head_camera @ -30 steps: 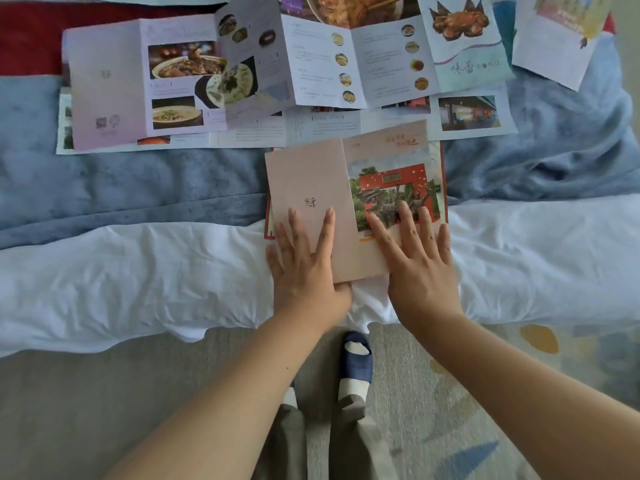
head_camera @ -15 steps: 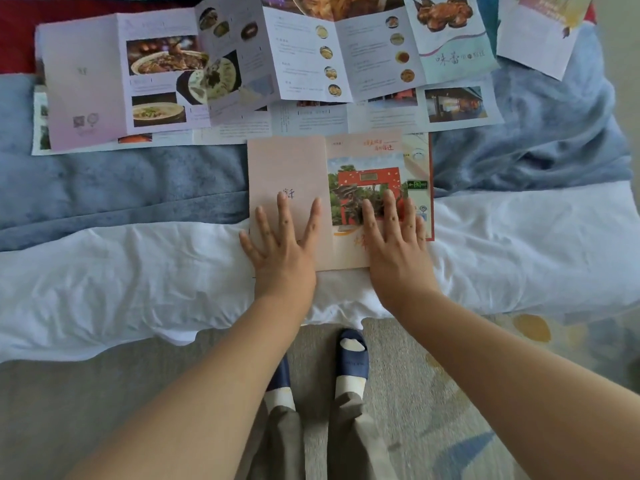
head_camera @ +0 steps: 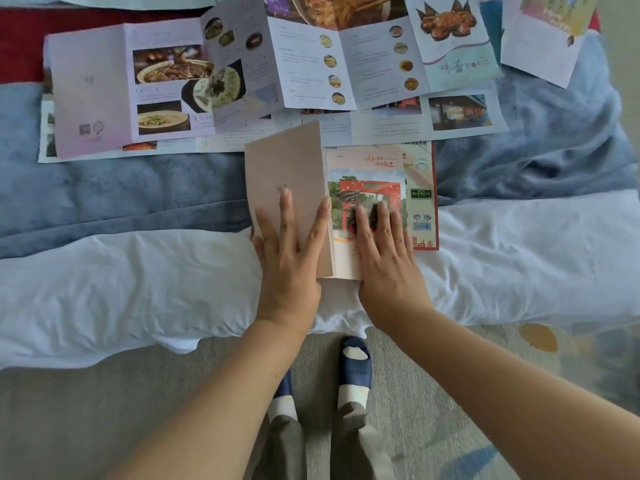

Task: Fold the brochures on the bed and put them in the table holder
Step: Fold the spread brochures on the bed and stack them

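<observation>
Here, half-folded pink brochure (head_camera: 284, 161), red-gate cover; left hand (head_camera: 288, 261), right hand (head_camera: 388, 265) pressing flat, grip wide.

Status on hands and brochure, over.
Left hand flat on tan panel; right hand flat on picture panel. Brochure partly folded. Unfolded brochures lie just behind.

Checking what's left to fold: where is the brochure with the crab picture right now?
Head view: the crab brochure lies unfolded along the top edge, right of centre, beyond the pink brochure near the bed's front edge.
</observation>
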`<state>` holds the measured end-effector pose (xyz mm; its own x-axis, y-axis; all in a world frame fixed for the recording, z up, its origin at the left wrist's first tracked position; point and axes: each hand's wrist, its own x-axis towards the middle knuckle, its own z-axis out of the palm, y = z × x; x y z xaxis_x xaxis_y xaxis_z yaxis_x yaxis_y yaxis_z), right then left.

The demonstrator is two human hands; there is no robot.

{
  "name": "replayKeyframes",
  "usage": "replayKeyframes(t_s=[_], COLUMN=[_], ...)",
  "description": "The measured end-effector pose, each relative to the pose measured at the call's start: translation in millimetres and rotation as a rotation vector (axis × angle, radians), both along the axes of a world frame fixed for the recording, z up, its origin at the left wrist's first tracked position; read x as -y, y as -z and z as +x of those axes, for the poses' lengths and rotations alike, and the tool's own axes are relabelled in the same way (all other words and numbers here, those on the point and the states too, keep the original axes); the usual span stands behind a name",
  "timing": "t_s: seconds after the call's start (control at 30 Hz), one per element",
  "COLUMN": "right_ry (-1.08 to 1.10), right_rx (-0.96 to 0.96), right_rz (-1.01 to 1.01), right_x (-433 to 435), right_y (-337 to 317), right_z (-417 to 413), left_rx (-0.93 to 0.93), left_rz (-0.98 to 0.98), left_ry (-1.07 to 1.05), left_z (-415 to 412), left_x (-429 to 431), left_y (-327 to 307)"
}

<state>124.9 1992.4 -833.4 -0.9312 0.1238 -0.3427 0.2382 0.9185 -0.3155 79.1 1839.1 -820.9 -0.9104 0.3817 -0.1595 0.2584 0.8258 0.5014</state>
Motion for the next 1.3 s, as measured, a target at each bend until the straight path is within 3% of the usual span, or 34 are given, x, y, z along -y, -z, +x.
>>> replayKeyframes(t_s=[0.3, 0.63, 0.9, 1.07, 1.3], right_ry=[-0.06, -0.377, -0.477, -0.545, -0.563], right_rx=[-0.023, -0.088, -0.094, -0.031, 0.075], right_rz=[-0.142, -0.12, -0.172, -0.165, -0.064], right_x=[13, 37, 90, 120, 150], right_y=[-3, -16, -17, -16, -3], right_z=[-11, -26, -44, -59, -62], left_rx=[0.07, 0.085, 0.257, 0.19, 0.089], left_rz=[0.23, 0.344, 0.509, 0.48, 0.197], left_ry=[-0.037, 0.135, -0.105, -0.216, -0.254], left_z=[-1, -6, -12, -17, -20], left_x=[5, 48, 101, 135, 165], left_y=[6, -5, -21, -16, -3])
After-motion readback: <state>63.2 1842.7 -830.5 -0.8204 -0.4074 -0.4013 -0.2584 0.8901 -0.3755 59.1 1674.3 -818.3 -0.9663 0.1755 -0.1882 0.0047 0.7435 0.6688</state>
